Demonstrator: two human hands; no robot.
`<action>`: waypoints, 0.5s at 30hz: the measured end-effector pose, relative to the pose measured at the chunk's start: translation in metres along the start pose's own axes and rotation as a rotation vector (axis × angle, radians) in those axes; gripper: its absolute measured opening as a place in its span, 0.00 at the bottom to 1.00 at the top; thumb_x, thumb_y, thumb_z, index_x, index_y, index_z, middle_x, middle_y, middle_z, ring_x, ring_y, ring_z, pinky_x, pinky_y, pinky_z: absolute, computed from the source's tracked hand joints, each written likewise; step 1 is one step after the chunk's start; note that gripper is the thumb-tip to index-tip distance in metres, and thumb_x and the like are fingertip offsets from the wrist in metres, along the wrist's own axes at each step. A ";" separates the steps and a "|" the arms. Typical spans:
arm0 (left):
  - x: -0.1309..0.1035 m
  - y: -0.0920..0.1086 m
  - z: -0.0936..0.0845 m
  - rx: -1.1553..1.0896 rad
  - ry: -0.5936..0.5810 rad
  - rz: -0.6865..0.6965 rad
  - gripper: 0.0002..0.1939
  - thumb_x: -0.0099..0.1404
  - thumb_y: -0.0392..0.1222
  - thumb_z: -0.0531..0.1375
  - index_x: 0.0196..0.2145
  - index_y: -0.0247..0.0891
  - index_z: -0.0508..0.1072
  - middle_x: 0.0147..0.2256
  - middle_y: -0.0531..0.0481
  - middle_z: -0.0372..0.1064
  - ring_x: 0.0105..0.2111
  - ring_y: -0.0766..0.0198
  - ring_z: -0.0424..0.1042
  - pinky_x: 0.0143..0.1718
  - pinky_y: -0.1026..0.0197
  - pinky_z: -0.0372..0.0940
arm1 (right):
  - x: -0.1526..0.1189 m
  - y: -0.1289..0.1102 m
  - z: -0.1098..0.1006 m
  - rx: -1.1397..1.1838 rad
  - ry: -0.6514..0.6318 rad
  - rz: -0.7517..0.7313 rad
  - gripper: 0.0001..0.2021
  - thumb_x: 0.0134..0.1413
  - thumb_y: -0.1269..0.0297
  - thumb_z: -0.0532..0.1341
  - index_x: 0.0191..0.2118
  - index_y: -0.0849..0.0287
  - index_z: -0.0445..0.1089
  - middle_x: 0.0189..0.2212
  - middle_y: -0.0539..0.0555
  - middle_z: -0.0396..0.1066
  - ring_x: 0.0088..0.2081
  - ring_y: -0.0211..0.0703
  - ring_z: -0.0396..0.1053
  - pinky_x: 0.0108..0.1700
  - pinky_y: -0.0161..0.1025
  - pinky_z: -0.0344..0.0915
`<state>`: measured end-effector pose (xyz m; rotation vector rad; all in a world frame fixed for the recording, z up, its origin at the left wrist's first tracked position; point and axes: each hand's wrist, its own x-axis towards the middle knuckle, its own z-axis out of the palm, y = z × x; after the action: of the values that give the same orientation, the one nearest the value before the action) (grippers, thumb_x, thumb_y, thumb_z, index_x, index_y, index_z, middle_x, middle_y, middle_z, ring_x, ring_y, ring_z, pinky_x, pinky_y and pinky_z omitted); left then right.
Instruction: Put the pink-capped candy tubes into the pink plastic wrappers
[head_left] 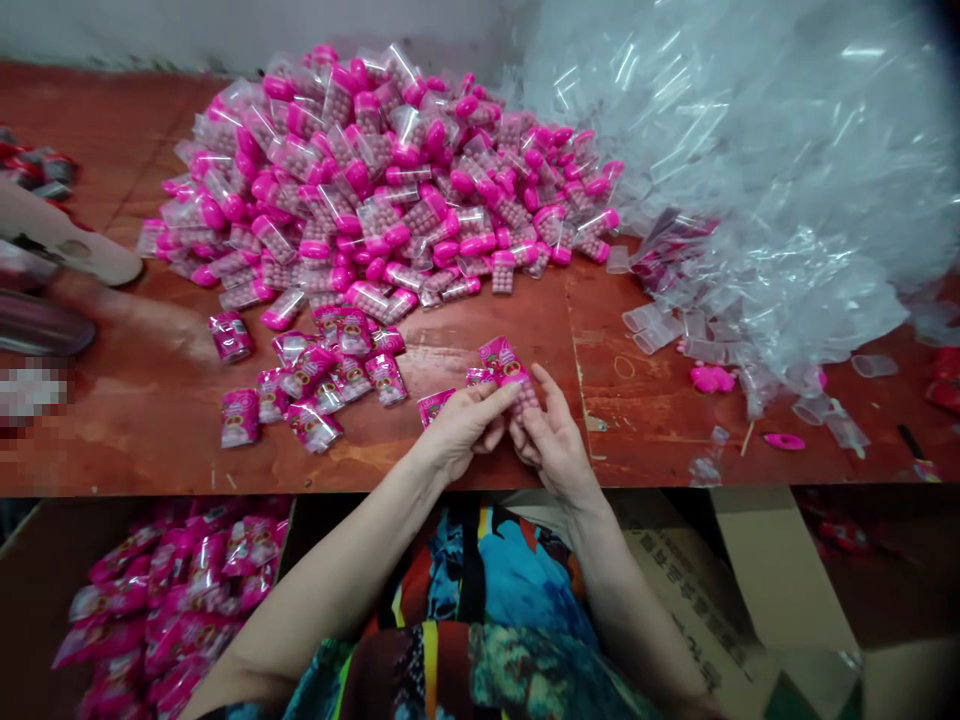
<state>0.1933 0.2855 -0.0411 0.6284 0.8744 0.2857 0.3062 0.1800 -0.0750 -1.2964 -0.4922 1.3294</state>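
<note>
Near the table's front edge, my left hand (459,428) and my right hand (559,440) are together around a small clear candy container (523,398) of pink balls. Its pink cap end points away from me, with my left thumb against it. My right fingers are wrapped round the body, so part of it is hidden. Just beyond my fingertips lie a few printed pink packets (498,352), and another pink packet (433,405) rests beside my left hand. To the left is a loose group of similar packets (307,370).
A big heap of pink-capped containers (390,200) fills the table's back. On the right are clear plastic bags (750,150), loose clear tubes (652,325) and pink caps (711,378). Below the red table (517,315) stand a box of pink bags (187,590) and a cardboard box (780,580).
</note>
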 end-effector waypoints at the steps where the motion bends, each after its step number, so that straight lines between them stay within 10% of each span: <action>1: 0.001 0.000 -0.001 -0.020 0.016 0.019 0.21 0.60 0.56 0.73 0.28 0.34 0.77 0.16 0.53 0.62 0.13 0.75 0.51 0.16 0.67 0.38 | 0.000 -0.001 -0.001 -0.003 -0.006 0.001 0.37 0.67 0.50 0.63 0.75 0.44 0.48 0.24 0.43 0.62 0.20 0.37 0.54 0.20 0.34 0.51; 9: 0.003 -0.011 -0.001 0.003 0.017 0.006 0.18 0.59 0.51 0.72 0.28 0.34 0.75 0.19 0.51 0.68 0.13 0.75 0.54 0.16 0.66 0.40 | 0.001 0.008 0.000 -0.279 0.133 -0.147 0.35 0.66 0.52 0.65 0.73 0.48 0.55 0.36 0.53 0.74 0.32 0.44 0.70 0.34 0.41 0.70; 15: -0.001 -0.013 -0.004 0.101 -0.091 -0.006 0.19 0.65 0.51 0.67 0.23 0.35 0.75 0.24 0.45 0.74 0.16 0.73 0.57 0.18 0.64 0.41 | 0.002 -0.004 0.003 0.114 -0.042 0.095 0.41 0.63 0.43 0.66 0.74 0.47 0.49 0.19 0.39 0.61 0.15 0.31 0.40 0.17 0.31 0.39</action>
<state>0.1899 0.2767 -0.0502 0.7273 0.8071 0.2072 0.3055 0.1845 -0.0714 -1.2128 -0.3815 1.4453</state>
